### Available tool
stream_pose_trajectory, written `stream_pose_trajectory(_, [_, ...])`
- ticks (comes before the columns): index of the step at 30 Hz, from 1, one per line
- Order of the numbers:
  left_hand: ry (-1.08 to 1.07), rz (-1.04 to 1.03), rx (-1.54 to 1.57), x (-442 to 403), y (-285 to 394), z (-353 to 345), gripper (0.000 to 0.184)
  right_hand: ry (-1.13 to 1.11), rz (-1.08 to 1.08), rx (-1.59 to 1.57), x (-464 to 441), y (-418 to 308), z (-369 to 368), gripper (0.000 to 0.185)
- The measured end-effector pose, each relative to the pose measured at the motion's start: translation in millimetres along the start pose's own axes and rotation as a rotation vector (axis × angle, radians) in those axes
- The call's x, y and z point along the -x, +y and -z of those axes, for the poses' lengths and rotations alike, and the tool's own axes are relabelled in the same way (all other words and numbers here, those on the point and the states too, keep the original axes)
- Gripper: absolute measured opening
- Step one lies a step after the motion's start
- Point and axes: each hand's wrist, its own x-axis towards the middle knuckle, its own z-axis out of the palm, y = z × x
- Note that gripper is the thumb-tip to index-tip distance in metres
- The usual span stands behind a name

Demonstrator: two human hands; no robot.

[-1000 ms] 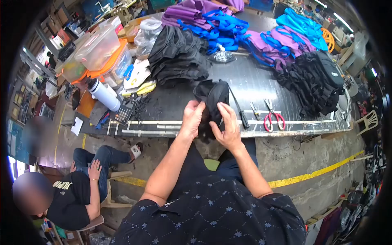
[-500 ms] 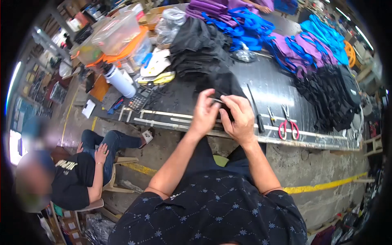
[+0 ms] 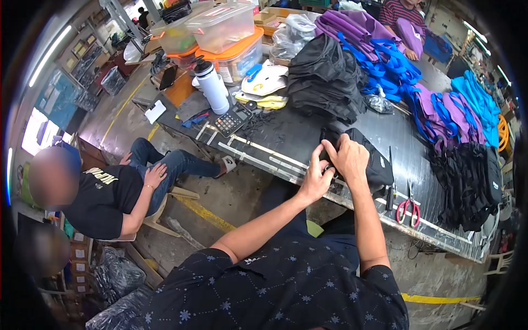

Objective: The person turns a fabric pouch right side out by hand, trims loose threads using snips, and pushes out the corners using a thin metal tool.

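A black fabric bag [image 3: 379, 168] with a small white label lies on the table near its front edge, partly covered by my hands. My left hand [image 3: 315, 179] is closed, its thumb and fingers pinching a dark part of the bag at its left end. Right beside it, my right hand [image 3: 353, 159] curls over the same end, fingers bent and closed on the black fabric. What exactly lies between the fingertips is mostly hidden. Just right of the bag are a thin black tool [image 3: 390, 190] and red-handled scissors [image 3: 408, 209].
Stacked black fabric [image 3: 324, 77] stands behind my hands. Further right lie black bags [image 3: 462, 187] and purple and blue pieces [image 3: 448, 110]. A bottle [image 3: 213, 88], calculator [image 3: 231, 121] and plastic boxes [image 3: 223, 27] are at left. One person [image 3: 118, 187] sits left; another stands behind the table.
The view has swung left, so the table appears further right. My hands have come down onto the black bag, which now shows its label and lies beside the right hand.
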Motion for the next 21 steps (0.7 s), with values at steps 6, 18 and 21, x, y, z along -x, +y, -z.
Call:
stream_pose_trajectory(6, [0.111,-0.133,-0.190,13.4,-6.6,-18.6,0.063,0.043,0.039,-0.024,11.3,22.5,-20.0,0.031])
stream_pose_trajectory(18, [-0.237,-0.084,-0.177,-1.8,127.2,3.1,0.026,0.622,-0.289,-0.534,-46.5,121.8,-14.7,0.022])
stream_pose_trajectory(21, [0.087,-0.609,-0.512,-32.5,138.3,19.4,0.026,0.758,-0.286,-0.916,-63.0,122.6,36.4,0.022])
